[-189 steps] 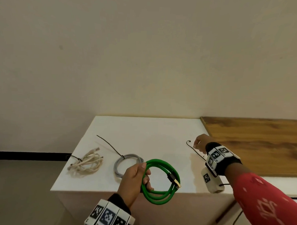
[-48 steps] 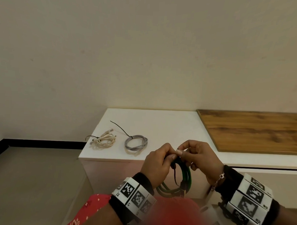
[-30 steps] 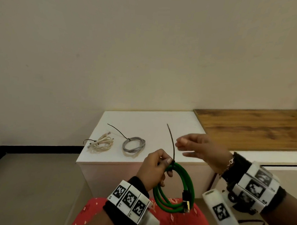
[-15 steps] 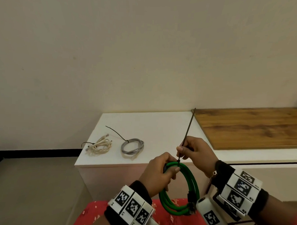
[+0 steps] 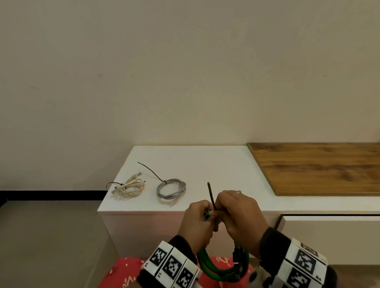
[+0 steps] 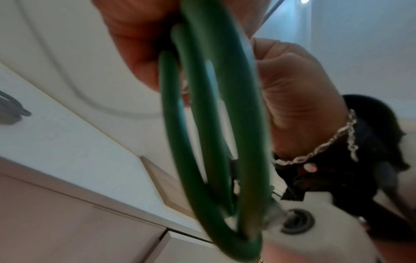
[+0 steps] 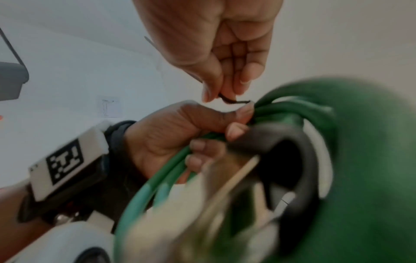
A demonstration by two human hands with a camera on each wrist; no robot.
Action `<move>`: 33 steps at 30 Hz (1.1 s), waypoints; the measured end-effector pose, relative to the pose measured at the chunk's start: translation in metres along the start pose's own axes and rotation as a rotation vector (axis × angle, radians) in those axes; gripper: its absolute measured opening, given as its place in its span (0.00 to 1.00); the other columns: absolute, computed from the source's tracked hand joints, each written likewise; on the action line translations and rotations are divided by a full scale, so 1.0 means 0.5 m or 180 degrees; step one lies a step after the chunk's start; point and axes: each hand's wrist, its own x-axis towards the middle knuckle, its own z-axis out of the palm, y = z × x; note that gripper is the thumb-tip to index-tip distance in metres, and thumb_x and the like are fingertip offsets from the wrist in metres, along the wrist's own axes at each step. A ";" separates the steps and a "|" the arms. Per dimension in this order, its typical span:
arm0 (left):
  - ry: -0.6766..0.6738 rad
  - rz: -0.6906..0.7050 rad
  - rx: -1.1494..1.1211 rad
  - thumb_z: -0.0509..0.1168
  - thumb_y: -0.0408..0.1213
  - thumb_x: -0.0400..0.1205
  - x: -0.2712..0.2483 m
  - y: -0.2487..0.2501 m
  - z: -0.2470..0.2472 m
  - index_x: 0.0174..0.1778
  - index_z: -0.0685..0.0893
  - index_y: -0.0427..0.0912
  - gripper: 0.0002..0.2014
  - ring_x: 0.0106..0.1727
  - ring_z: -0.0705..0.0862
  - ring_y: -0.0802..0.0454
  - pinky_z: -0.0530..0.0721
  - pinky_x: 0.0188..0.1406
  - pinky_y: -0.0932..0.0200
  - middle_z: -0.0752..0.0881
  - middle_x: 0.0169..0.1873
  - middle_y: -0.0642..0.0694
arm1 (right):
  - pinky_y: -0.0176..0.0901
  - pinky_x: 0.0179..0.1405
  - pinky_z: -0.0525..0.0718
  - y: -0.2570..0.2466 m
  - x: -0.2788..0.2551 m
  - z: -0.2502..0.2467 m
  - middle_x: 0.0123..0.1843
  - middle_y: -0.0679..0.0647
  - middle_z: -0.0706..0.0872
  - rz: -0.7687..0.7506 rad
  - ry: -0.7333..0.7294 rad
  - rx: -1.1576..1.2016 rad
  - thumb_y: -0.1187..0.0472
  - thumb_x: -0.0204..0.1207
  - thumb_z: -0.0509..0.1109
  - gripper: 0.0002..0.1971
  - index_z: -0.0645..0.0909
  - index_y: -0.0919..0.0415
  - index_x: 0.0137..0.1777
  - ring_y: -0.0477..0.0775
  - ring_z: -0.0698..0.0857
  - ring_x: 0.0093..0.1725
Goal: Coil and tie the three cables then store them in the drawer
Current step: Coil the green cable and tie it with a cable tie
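She was on the third tie: left hand (image 5: 200, 223) clenched round the green cable (image 5: 219, 271), right hand (image 5: 236, 212) pinching the black tie (image 5: 211, 194), which looked to need cinching.

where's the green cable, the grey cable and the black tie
green cable (image 5: 221, 271), head view, bottom of the hanging coil
grey cable (image 5: 171, 189), head view, coil's near-left rim on the white top
black tie (image 5: 211, 195), head view, free tail above the hands

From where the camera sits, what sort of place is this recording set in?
Probably a plain indoor room at home, though I can't be sure. A low white cabinet stands against a bare cream wall, a wooden top lies on its right part, and a drawer front shows below.
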 end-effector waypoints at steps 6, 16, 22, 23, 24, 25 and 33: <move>-0.0018 -0.0128 -0.0364 0.60 0.28 0.81 0.020 -0.014 -0.031 0.38 0.75 0.41 0.07 0.12 0.67 0.59 0.69 0.13 0.66 0.76 0.22 0.45 | 0.38 0.49 0.81 0.059 0.025 -0.014 0.46 0.48 0.84 0.1261 -0.0587 0.1169 0.53 0.74 0.70 0.08 0.80 0.51 0.51 0.47 0.83 0.48; 0.0316 -0.0414 -0.0553 0.65 0.29 0.79 0.181 -0.081 -0.066 0.46 0.73 0.35 0.07 0.26 0.78 0.54 0.83 0.21 0.62 0.77 0.35 0.44 | 0.43 0.28 0.87 0.159 0.044 0.083 0.38 0.64 0.87 0.2799 -0.1120 0.2797 0.68 0.74 0.70 0.11 0.77 0.62 0.55 0.55 0.86 0.30; 0.0245 -0.0446 0.0112 0.65 0.30 0.79 0.316 -0.136 -0.088 0.69 0.70 0.36 0.21 0.56 0.75 0.51 0.77 0.65 0.54 0.76 0.54 0.45 | 0.41 0.20 0.85 0.270 0.145 0.171 0.31 0.62 0.85 0.3277 -0.0708 0.2652 0.71 0.72 0.71 0.08 0.78 0.66 0.50 0.51 0.83 0.19; 0.0167 -0.0429 0.0163 0.64 0.30 0.79 0.340 -0.148 -0.091 0.70 0.70 0.37 0.22 0.58 0.75 0.51 0.74 0.66 0.57 0.76 0.56 0.45 | 0.41 0.20 0.85 0.292 0.164 0.188 0.30 0.62 0.85 0.3329 -0.0674 0.2598 0.71 0.72 0.71 0.09 0.78 0.66 0.50 0.52 0.82 0.19; 0.0076 -0.0402 0.0282 0.64 0.29 0.79 0.357 -0.156 -0.092 0.70 0.69 0.37 0.22 0.60 0.74 0.52 0.72 0.66 0.59 0.76 0.59 0.44 | 0.41 0.19 0.85 0.308 0.180 0.200 0.30 0.62 0.85 0.3382 -0.0649 0.2558 0.71 0.71 0.71 0.09 0.78 0.66 0.51 0.52 0.82 0.20; -0.0002 -0.0380 0.0407 0.63 0.29 0.79 0.381 -0.169 -0.092 0.70 0.69 0.37 0.22 0.63 0.74 0.51 0.70 0.67 0.60 0.76 0.63 0.43 | 0.40 0.19 0.85 0.328 0.197 0.216 0.31 0.62 0.85 0.3448 -0.0648 0.2545 0.70 0.71 0.72 0.10 0.78 0.66 0.52 0.53 0.83 0.21; -0.0662 -0.0428 0.0956 0.62 0.31 0.80 0.444 -0.195 -0.100 0.75 0.64 0.37 0.26 0.76 0.67 0.46 0.65 0.78 0.54 0.69 0.74 0.40 | 0.36 0.18 0.85 0.377 0.235 0.271 0.35 0.61 0.83 0.3831 -0.0842 0.2435 0.69 0.72 0.72 0.17 0.76 0.70 0.59 0.54 0.82 0.32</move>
